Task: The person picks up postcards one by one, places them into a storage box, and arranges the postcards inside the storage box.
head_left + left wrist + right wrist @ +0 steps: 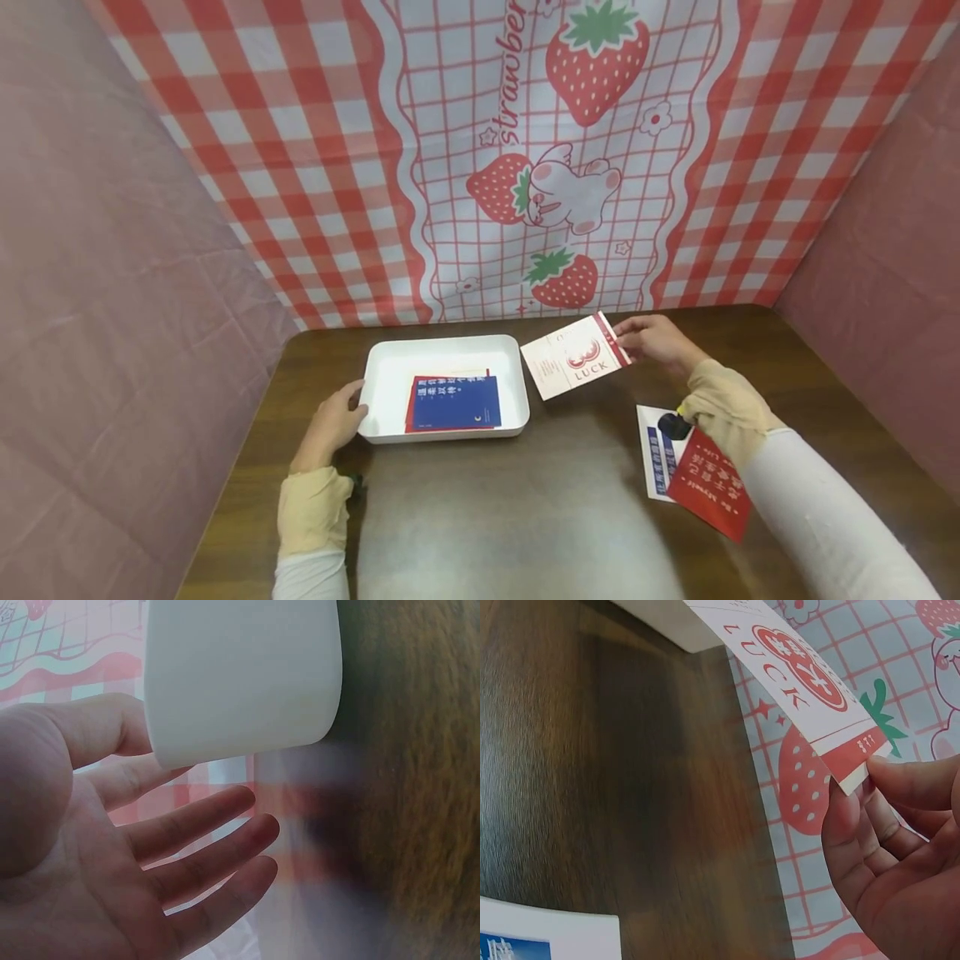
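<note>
My right hand (660, 340) pinches a white card (558, 367) by its red-banded end, between thumb and fingers. The card carries a red emblem and the word LUCK, and it is held above the table near the tray's right side. At the left, my left hand (333, 423) grips the rim of a white tray (386, 358) with thumb and index finger; its other fingers extend loosely below the rim in the left wrist view. Inside the tray lies a blue card (457, 404) with white characters, over a red one (410, 408) that shows only at its edges.
On the right of the brown table (525, 517), a red card (712, 492) overlaps a white-and-blue card (651, 462), both partly beneath my right forearm. A strawberry-print cloth (465, 108) hangs behind the table, with pink cloth (112, 292) on the sides.
</note>
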Demonstrator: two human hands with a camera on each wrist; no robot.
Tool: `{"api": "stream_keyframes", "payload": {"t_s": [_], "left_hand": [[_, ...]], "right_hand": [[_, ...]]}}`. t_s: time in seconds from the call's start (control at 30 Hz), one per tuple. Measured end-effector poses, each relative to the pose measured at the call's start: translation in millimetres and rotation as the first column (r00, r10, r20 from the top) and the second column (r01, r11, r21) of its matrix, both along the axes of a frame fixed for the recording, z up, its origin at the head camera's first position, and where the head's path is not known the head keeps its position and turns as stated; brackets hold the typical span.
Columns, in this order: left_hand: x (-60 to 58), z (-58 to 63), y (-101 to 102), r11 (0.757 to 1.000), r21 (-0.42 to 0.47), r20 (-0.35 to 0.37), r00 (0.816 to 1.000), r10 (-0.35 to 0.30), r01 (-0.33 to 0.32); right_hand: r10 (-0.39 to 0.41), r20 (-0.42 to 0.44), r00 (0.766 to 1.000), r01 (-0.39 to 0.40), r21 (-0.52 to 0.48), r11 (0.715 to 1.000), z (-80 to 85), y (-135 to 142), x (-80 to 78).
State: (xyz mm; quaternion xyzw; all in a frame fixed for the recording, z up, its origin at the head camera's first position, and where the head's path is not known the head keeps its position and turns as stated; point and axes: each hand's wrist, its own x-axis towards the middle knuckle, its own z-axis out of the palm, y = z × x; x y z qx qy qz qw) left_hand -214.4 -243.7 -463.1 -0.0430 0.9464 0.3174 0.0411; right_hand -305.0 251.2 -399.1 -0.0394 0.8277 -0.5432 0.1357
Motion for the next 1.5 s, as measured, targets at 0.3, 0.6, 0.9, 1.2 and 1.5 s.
{"api": "stream_keyframes", "payload": {"t_s": [0.3, 0.6, 0.9, 1.2, 1.5], "left_hand": [[1.3, -1.2, -0.8, 1.000, -0.009, -0.028, 0.999, -0.015, 0.015], [0.7, -0.3, -1.2, 1.000, -0.017, -0.058, 0.998, -0.023, 0.022], [0.9, -1.4, -1.6, 1.000, -0.026, -0.045, 0.999, -0.018, 0.016], [-1.0, -3.5, -2.0, 1.000, -0.014, -0.029, 0.999, -0.024, 0.024], [-0.6, -2.5, -2.5, 1.000, -0.017, -0.008, 1.000, -0.014, 0.014]], "right_hand": [[-0.034, 0.025, 0.999, 0.035, -0.075, 0.997, -1.5, -6.4, 1.5], [-0.029, 0.063, 0.998, 0.041, -0.191, 0.981, -3.6, -14.4, 2.2], [-0.042, 0.083, 0.996, 0.060, -0.229, 0.972, -1.8, -26.6, 5.2], [-0.049, 0.093, 0.994, 0.072, -0.267, 0.961, -6.2, -35.4, 6.3], [-0.017, 0.077, 0.997, 0.040, -0.308, 0.950, -7.1, -44.7, 8.2]]}}
